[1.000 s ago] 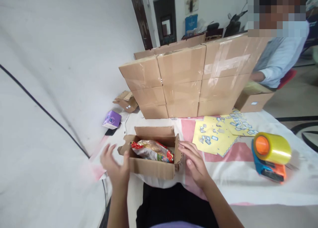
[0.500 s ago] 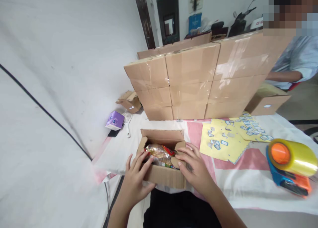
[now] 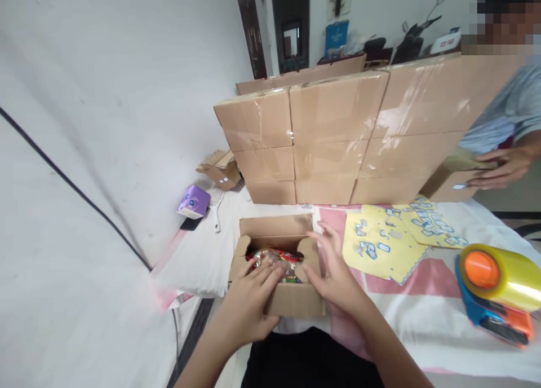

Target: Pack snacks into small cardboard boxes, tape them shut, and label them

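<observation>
Rests loosely extended fingers of the left hand [image 3: 251, 300] over the shiny packet [image 3: 291, 256] inside the open cardboard box [image 3: 296, 301]. Spreads fingers of the right hand [image 3: 339, 275] apart at its right end, by the end flap [image 3: 311, 255]. Has another box [image 3: 223, 172] farther back, near the wall [image 3: 127, 123].

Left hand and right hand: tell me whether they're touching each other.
Apart. The head view shows a gap, with the packet visible, between left hand and right hand.
</observation>
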Available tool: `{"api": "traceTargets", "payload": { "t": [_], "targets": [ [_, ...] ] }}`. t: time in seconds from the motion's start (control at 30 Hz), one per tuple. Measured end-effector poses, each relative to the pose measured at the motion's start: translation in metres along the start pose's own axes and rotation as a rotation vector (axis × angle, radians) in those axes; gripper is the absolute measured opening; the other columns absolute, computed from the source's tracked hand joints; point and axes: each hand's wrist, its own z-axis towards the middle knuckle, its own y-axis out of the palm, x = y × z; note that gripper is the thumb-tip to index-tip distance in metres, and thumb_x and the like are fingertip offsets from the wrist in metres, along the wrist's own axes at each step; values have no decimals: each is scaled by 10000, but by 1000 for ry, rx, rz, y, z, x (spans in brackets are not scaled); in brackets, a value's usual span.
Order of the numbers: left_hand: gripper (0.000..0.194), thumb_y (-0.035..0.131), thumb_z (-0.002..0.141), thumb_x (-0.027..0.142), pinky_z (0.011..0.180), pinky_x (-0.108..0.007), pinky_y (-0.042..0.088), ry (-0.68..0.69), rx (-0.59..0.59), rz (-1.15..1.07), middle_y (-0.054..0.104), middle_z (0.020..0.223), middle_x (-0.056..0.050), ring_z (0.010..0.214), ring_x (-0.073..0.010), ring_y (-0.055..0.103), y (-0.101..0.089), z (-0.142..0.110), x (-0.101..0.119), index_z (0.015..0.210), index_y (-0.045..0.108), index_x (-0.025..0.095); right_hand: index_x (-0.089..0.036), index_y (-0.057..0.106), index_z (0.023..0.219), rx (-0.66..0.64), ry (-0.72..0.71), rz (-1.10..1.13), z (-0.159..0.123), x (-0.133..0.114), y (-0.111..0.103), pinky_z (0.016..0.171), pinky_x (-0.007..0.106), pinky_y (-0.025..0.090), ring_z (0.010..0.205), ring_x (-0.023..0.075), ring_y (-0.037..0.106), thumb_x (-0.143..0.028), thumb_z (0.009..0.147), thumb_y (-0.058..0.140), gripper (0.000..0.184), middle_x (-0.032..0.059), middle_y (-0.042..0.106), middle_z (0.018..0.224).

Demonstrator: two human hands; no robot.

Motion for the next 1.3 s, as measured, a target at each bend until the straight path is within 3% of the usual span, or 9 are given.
{"api": "traceTargets", "payload": {
  "t": [0.1,0.27,0.4,0.5,0.63,0.8,0.9,1.07,1.3],
  "targets": [
    [895,708,682,276,1210,-543,384,-6,-19,-61,588,1504,-128,1419,-355,522,-7,7,-1,1530,428,208,-305,242,1595,103,-36,166,5,7,6,1246,566,324,1562,335,251,-356,949,645,763,129,228,1672],
    [752,689,740,271,1088,-473,509,-79,-71,-167,626,1468,-102,1316,-334,614,-28,15,6,1476,533,250,-318,272,1616,96,4,315,15,21,5,1158,537,437,1421,333,446,-480,982,580,723,127,357,1622],
    [288,605,885,244,883,-329,550,-135,-194,-297,795,1056,7,954,-219,737,-56,25,7,1126,749,310,-325,256,1631,31,9,457,19,37,2,1147,530,430,1435,328,453,-560,1018,482,694,117,508,1517],
    [240,630,942,380,671,-303,499,-238,-198,-142,721,718,10,682,-192,672,-67,36,1,765,722,246,-312,548,1456,-41,-135,500,18,46,-1,1140,514,430,1328,315,551,-542,1037,457,486,93,674,1248],
    [172,724,909,391,844,-410,524,-259,184,197,749,1024,-65,924,-263,698,-42,49,-10,903,709,220,-299,702,1245,17,-225,405,13,51,0,1121,532,430,1332,323,523,-446,1061,435,356,95,701,1182],
    [205,500,1036,220,929,-401,556,-153,505,116,731,1185,-71,1097,-235,694,11,40,-13,1094,694,257,-314,650,1298,92,-184,354,9,52,5,1077,515,463,1284,306,538,-367,1045,502,298,94,694,1109],
    [320,581,1008,369,1035,-476,545,-82,505,96,715,1276,-104,1200,-284,681,25,27,-10,1297,619,238,-299,654,1249,72,-186,322,6,50,6,1086,507,460,1305,315,525,-439,1022,544,288,106,664,1202],
    [510,658,965,387,1085,-520,514,-12,475,191,705,1334,-127,1268,-315,657,31,18,-14,1420,526,198,-262,522,1433,1,-172,249,-2,44,12,1160,568,395,1389,397,434,-726,790,725,818,151,528,1384],
    [319,597,1006,356,1046,-477,490,-127,617,255,754,1210,-110,1143,-291,706,49,32,10,1265,618,170,-257,436,1518,88,-158,234,-5,45,18,1219,619,303,1509,388,314,-440,956,562,604,149,422,1533]
  ]
}}
